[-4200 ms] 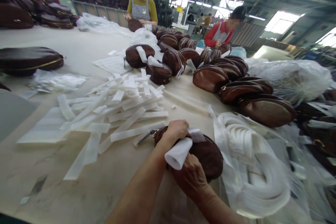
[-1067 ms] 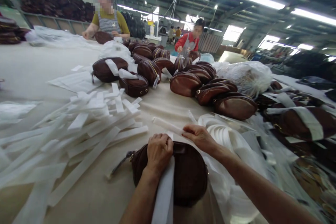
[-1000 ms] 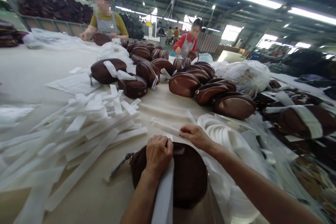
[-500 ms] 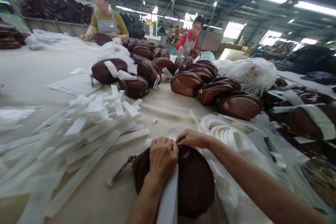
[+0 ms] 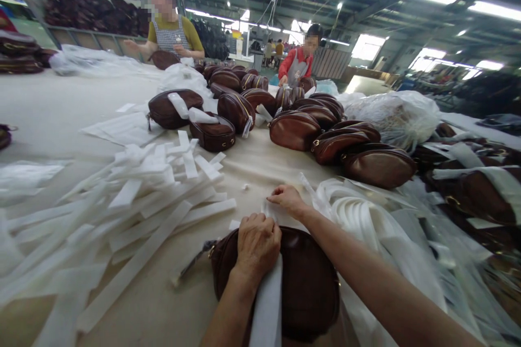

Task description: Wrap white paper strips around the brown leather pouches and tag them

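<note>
A dark brown leather bag (image 5: 310,282) lies in front of me at the bottom of the head view. A white foam-like strip (image 5: 266,312) runs lengthwise over its middle. My left hand (image 5: 258,244) is closed over the bag's far edge, its fingers curled down and pressing the strip there; the fingertips are hidden. Just beyond that edge, my right hand (image 5: 288,200) pinches the strip's far end between thumb and fingers. A zip pull in a clear wrap (image 5: 195,263) sticks out at the bag's left side.
Loose white strips (image 5: 150,211) are heaped at left, and a coil of white strip (image 5: 345,209) lies at right. Several brown bags (image 5: 295,130) stand farther back, near a bulky clear plastic bag (image 5: 399,116). Two co-workers (image 5: 175,38) stand across the table (image 5: 109,87).
My right hand has moved away from the bag's edge, up and slightly away from my left hand. The left hand stays on the bag. One co-worker's arm has lifted outward.
</note>
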### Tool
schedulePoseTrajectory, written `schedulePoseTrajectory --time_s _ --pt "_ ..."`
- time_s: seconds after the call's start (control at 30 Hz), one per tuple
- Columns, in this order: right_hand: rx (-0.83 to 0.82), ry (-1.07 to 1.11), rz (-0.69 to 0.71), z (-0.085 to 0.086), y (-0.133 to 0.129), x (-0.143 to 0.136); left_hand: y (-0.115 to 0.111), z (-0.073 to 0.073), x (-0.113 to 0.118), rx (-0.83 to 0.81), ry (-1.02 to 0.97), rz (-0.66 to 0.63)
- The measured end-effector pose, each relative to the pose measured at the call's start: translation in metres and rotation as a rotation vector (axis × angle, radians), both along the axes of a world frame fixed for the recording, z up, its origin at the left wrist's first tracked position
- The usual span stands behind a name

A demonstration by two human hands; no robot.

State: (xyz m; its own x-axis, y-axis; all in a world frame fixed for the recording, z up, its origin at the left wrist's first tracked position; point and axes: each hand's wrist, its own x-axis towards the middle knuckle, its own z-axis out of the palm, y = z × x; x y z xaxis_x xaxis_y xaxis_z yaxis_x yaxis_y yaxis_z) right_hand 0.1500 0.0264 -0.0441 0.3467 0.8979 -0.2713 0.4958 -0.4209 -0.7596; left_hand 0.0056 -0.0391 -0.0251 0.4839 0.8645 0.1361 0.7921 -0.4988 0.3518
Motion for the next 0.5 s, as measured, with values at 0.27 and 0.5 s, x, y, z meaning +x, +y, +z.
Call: schedulePoseTrajectory --time_s 0.27,0.5 --pt "0.030 0.183 -0.085 0.007 -0.015 0.014 0.001 0.002 -0.001 -0.018 0.012 -0.021" --pt "0.254 0.269 -0.116 0.040 -0.033 0.018 0.001 0.002 -0.001 -0.031 0.011 -0.020"
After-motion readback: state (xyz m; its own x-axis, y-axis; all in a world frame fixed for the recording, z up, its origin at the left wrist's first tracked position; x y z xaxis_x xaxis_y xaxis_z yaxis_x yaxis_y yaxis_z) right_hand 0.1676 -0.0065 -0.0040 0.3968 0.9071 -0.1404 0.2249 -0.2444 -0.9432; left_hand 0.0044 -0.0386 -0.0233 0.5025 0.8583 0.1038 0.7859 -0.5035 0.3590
